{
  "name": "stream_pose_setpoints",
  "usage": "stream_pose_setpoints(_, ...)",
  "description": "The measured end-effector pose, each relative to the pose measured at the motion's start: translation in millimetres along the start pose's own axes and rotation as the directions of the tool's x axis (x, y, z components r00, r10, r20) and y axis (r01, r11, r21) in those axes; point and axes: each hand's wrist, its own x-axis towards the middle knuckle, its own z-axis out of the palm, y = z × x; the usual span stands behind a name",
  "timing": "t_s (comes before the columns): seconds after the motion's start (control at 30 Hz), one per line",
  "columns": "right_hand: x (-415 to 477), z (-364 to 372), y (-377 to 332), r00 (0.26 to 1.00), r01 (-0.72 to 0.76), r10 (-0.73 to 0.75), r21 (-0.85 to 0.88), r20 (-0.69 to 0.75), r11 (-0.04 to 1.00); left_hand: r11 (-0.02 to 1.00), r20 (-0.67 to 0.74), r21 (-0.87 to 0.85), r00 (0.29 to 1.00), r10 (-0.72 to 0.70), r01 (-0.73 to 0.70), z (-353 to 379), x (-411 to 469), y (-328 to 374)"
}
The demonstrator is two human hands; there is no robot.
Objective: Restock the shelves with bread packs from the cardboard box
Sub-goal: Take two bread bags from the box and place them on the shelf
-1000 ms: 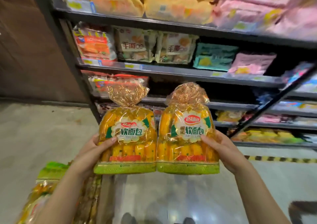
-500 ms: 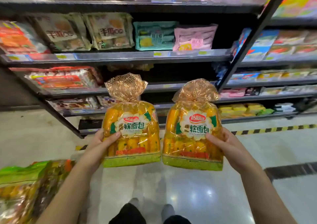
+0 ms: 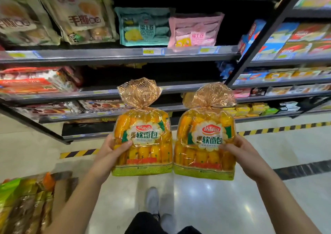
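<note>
Since the frame half a second earlier, the two bread packs have closed up. The gap between them is gone, and their lower inner corners now meet. One white shoe (image 3: 152,199) has also stepped forward on the glossy floor (image 3: 223,203).

Left hand (image 3: 109,149): grips the left bread pack (image 3: 143,144) by its left edge, with the thumb across the printed front and the fingers hidden behind.

Right hand (image 3: 240,149): grips the right bread pack (image 3: 204,144) by its right edge in the same manner.

Both packs are held upright, side by side above the floor, in front of the lower tiers of the shelving unit (image 3: 107,54). Their tied gold tops point up.

On the upper shelf, a teal roll-cake pack (image 3: 145,27) and a pink roll-cake pack (image 3: 195,29) stand side by side toward the shelf's right end.

Yellow-and-black hazard tape (image 3: 279,129) runs along the floor at the foot of the shelving.

More wrapped packs (image 3: 21,203) lie at the lower left. What contains them cannot be made out.
</note>
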Motion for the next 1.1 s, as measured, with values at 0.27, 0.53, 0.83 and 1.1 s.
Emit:
stream_pose_setpoints(0.27,83.6,-9.9,3.9,0.995,-0.028,0.032,-0.045,0.091,0.999,0.998,-0.059,0.050,0.998,0.038,-0.035,25.8,69.6,-2.7)
stream_pose_setpoints(0.53,212.9,-15.4,74.5,0.992,-0.043,0.035,0.069,0.120,0.997,0.999,-0.111,0.048,0.994,0.023,-0.017,45.2,164.4,-76.6)
stream_pose_setpoints(0.83,376.6,-23.5,238.9,0.979,0.057,-0.076,0.106,0.189,0.993,0.994,-0.038,0.059,0.994,0.098,-0.096,55.1,323.5,-231.9)
stream_pose_setpoints(1.1,485.0,-23.2,340.6,0.938,0.233,-0.262,0.144,0.229,0.962,0.976,0.057,0.027,0.975,0.214,-0.216,49.9,437.5,-311.9)
